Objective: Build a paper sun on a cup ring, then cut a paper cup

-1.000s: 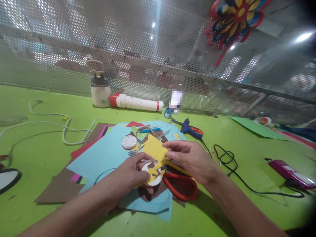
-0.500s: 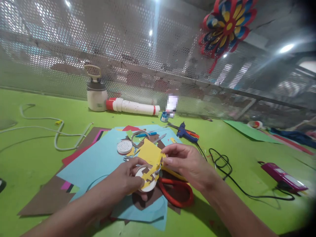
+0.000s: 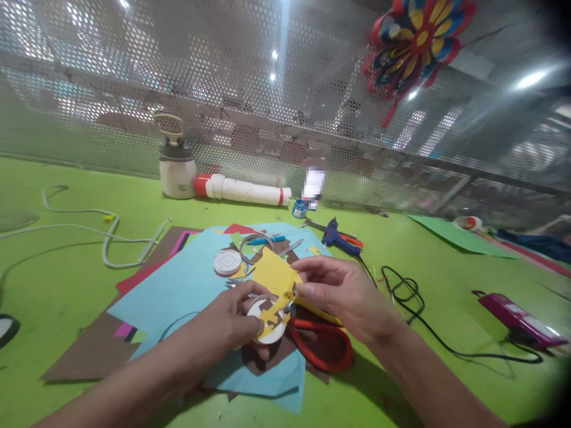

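My left hand (image 3: 238, 315) is closed around a small white disc (image 3: 279, 334) with brown and yellow paper shapes on its face, the thumb pressing on the front. Close to the disc's upper right edge, my right hand (image 3: 345, 294) pinches a small yellow paper piece (image 3: 294, 284) between thumb and fingers. Whether that piece touches the disc I cannot tell. Behind the disc lies a yellow paper sheet (image 3: 272, 267). Red-handled scissors (image 3: 332, 365) rest just below my right hand, their blades hidden.
Layered light blue paper (image 3: 165, 291) and brown card (image 3: 75, 356) spread beneath my hands. A white perforated round lid (image 3: 227, 262), a tape ring and a blue pen (image 3: 267, 240) lie behind. A blue glue gun (image 3: 336, 238) trails a black cord rightward, near a magenta device (image 3: 513, 318).
The camera view has shifted slightly, moving the scene a little to the right. Both hands keep their hold, with the yellow piece and the disc in nearly the same relation.
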`<state>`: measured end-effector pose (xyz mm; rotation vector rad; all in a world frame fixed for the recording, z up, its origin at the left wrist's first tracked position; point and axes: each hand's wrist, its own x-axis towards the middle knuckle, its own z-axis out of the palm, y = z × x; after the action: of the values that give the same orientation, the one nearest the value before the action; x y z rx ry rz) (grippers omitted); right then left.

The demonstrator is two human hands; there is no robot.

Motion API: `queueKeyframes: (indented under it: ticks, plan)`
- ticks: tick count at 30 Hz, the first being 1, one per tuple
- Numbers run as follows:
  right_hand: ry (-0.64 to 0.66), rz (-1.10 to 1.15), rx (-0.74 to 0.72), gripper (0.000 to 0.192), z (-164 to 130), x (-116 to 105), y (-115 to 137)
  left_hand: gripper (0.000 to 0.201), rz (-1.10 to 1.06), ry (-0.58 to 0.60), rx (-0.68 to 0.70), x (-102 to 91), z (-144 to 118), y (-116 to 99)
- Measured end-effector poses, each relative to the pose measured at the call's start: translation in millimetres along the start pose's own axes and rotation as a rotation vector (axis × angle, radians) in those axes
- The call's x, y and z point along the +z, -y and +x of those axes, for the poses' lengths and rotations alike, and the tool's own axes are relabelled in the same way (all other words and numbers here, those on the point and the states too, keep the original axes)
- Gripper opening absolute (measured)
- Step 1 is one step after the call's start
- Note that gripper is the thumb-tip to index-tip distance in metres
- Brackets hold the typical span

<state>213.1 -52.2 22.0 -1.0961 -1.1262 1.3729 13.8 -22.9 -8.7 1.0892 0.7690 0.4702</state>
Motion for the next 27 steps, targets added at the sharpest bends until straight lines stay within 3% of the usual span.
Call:
queueKeyframes:
  ticks: [12, 23, 27]
  plan:
    - [-0.007, -0.011, -0.053, 0.031, 2.2, -4.9, -1.1, 0.033, 0.014, -0.012, 0.013, 1.9, -3.4, -3.4]
    - [-0.031, 0.022, -0.006, 0.029, 1.0, -1.2, 2.7, 0.033, -0.004, -0.016, 0.025, -0.1, 0.1, -0.7]
    - [-0.086, -0.077, -0.047, 0.024, 0.6, 0.5, -3.1, 0.037, -0.007, -0.004, 0.007, 1.5, -2.3, -5.0]
